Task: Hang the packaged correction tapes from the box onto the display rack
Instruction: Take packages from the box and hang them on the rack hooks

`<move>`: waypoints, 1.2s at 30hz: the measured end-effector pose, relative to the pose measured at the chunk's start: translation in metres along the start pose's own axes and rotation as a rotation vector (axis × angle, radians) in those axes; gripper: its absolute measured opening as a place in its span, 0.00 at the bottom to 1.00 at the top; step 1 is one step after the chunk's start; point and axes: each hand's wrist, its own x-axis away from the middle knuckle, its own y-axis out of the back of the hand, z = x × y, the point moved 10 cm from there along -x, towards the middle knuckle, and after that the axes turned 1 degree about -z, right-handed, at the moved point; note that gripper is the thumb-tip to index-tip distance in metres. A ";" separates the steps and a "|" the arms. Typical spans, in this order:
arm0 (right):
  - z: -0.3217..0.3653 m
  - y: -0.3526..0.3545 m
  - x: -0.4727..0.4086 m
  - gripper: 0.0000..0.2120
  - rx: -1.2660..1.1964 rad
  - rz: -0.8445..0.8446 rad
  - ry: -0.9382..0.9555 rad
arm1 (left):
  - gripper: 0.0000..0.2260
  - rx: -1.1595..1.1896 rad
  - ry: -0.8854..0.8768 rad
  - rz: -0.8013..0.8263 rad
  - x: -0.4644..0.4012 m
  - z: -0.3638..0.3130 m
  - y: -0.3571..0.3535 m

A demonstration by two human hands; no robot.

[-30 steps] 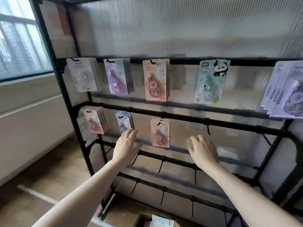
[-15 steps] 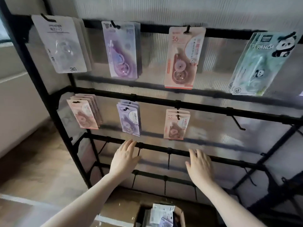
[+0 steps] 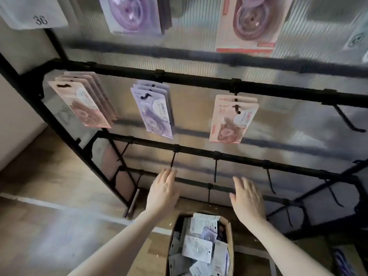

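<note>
While both bare forearms reach forward from the bottom of the view, a cardboard box (image 3: 229,226) sits on the wooden floor (image 3: 49,176) between them, nearest the camera. It is filled with a loose heap of packaged correction tapes (image 3: 197,249), mostly white and pale purple cards lying at all angles.

Just beyond the box, the left hand (image 3: 162,193) is held palm down with its fingers straight and close together, holding nothing. Its fingertips lie just below the tip of a bare black hook (image 3: 172,159); whether they touch it cannot be told. The right hand (image 3: 247,200) is also flat and holds nothing, its fingers loosely extended in front of the lowest rails.

Behind the hands stands the black display rack (image 3: 199,80), backed by a ribbed translucent panel (image 3: 288,124). Its lower rails carry only bare hooks. On the rail above hang three bunches of packs: pink packs (image 3: 83,102) at the left, purple packs (image 3: 154,112) in the middle and peach packs (image 3: 232,120) to the right, with an unused hook (image 3: 346,121) further right.

Farthest up, cut off by the top edge, hang a white card (image 3: 37,16) marked 36, a purple pack (image 3: 133,14) and a pink-red pack (image 3: 251,22), all blurred.
</note>
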 end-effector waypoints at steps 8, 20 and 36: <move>-0.022 -0.127 0.038 0.23 -0.022 0.210 -0.020 | 0.27 -0.059 0.064 0.224 0.034 0.036 -0.130; -0.072 -0.357 0.120 0.23 0.023 0.471 -0.056 | 0.29 -0.129 0.029 0.575 0.118 0.107 -0.376; -0.115 -0.523 0.169 0.22 0.181 0.543 0.023 | 0.30 -0.325 -0.404 0.751 0.115 0.106 -0.579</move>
